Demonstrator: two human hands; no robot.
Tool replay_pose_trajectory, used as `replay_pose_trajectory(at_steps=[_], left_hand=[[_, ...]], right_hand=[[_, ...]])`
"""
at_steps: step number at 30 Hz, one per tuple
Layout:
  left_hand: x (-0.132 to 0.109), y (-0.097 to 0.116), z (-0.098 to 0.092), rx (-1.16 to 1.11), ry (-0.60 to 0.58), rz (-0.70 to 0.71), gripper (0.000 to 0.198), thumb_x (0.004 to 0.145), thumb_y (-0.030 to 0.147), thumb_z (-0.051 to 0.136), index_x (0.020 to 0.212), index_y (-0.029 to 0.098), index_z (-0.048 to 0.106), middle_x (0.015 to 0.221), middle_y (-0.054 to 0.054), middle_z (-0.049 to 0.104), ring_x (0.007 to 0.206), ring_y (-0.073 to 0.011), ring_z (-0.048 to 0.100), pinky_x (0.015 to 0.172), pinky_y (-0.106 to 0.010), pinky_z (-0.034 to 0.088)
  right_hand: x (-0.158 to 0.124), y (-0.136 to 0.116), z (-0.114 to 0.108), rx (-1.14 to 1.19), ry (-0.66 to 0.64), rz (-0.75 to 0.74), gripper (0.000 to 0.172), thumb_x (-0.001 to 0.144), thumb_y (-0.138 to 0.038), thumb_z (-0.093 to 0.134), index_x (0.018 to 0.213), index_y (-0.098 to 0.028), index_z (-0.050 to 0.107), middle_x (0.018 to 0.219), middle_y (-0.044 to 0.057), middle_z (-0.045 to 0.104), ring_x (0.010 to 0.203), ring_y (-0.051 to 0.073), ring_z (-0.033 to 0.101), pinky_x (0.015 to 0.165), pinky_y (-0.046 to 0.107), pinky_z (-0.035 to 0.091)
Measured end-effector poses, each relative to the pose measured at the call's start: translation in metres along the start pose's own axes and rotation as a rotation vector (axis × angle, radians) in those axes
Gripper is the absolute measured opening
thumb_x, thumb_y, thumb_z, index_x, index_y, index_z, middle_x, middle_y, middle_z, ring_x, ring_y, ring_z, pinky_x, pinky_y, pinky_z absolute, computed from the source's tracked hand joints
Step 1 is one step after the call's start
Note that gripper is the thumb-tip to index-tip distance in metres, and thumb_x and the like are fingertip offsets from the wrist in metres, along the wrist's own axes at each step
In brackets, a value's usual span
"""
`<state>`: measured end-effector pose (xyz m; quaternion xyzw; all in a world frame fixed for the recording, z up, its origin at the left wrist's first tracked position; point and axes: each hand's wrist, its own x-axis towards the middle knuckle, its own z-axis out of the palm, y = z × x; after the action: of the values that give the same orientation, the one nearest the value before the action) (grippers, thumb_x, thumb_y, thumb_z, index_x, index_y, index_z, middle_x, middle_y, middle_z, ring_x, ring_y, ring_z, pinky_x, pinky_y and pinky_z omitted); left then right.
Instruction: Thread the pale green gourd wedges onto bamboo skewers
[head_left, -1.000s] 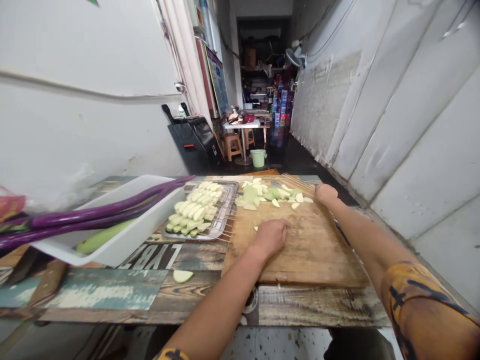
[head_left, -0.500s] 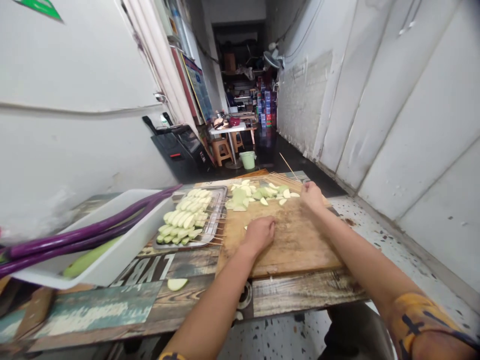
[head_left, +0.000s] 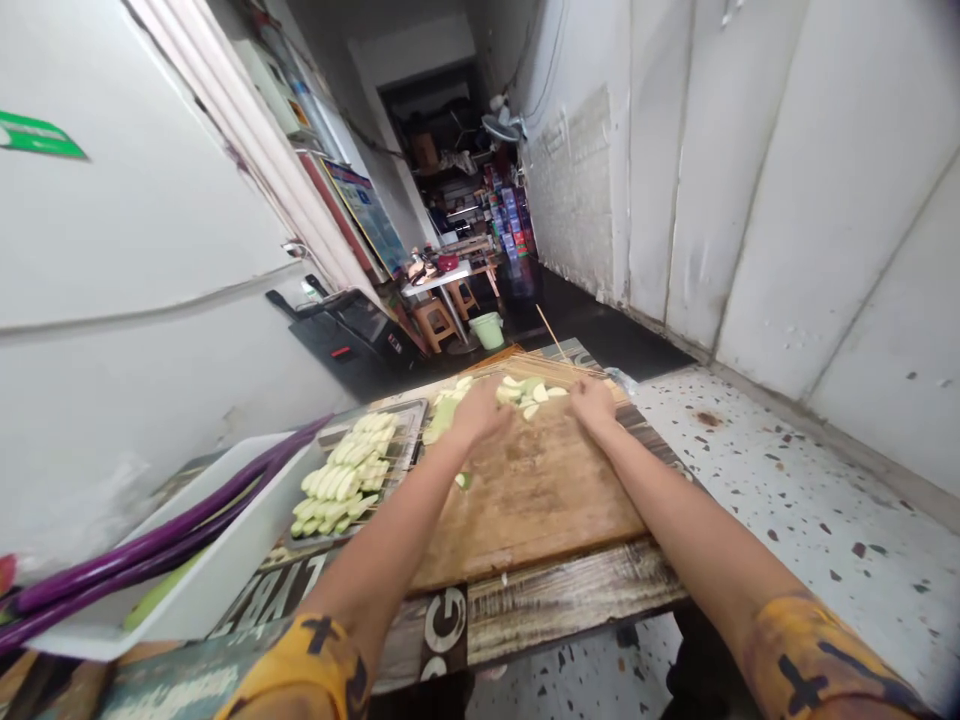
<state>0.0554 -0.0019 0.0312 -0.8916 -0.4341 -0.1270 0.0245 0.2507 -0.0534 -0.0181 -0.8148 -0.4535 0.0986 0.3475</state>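
Near the centre of the frame, the left hand (head_left: pixel 482 410) reaches among pale green slices (head_left: pixel 541 393) strewn along the far edge of the cutting board (head_left: pixel 540 495); its fingers are hidden behind its back, so I cannot tell whether they grip anything. Right of it, the right hand's fingers are closed, seemingly pinching a thin stick (head_left: pixel 553 333) whose free end slants toward the upper left. Handled well, each slice should be lifted singly by its edges, with the left fingers kept off the stick's line, and the stick gripped close behind its entering end so it doesn't bend.
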Motion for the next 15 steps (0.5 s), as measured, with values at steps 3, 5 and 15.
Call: replay_pose_trajectory(at_steps=[3,5,15], left_hand=[[0.042,-0.013,0.008,0.016,-0.143,0.05,0.07,0.07,0.044,0.054,0.131,0.016,0.035,0.133,-0.011,0.042,0.12,-0.0238,0.04,0.099,-0.031,0.031],[0.065,-0.017,0.016,0.048,-0.219,0.071,0.073,0.067,0.044,0.057,0.132,0.019,0.033,0.134,-0.01,0.041,0.12,-0.0241,0.04,0.099,-0.031,0.03],[0.126,-0.009,0.042,-0.059,-0.552,0.058,0.069,0.065,0.069,0.044,0.112,0.018,0.051,0.119,-0.008,0.054,0.103,-0.0213,0.052,0.084,-0.027,0.04]], right_hand=[[-0.001,0.0,0.0,0.028,-0.008,0.018,0.029,0.083,-0.027,0.038,0.088,-0.017,0.065,0.089,0.01,0.067,0.085,0.018,0.06,0.068,0.023,0.041],[-0.002,-0.001,-0.001,0.039,-0.012,0.027,0.03,0.083,-0.028,0.037,0.088,-0.017,0.065,0.09,0.009,0.067,0.086,0.018,0.06,0.068,0.022,0.041],[-0.006,-0.004,-0.001,0.042,-0.038,0.04,0.031,0.085,-0.029,0.035,0.089,-0.017,0.064,0.09,0.009,0.066,0.084,0.017,0.06,0.068,0.023,0.042]])
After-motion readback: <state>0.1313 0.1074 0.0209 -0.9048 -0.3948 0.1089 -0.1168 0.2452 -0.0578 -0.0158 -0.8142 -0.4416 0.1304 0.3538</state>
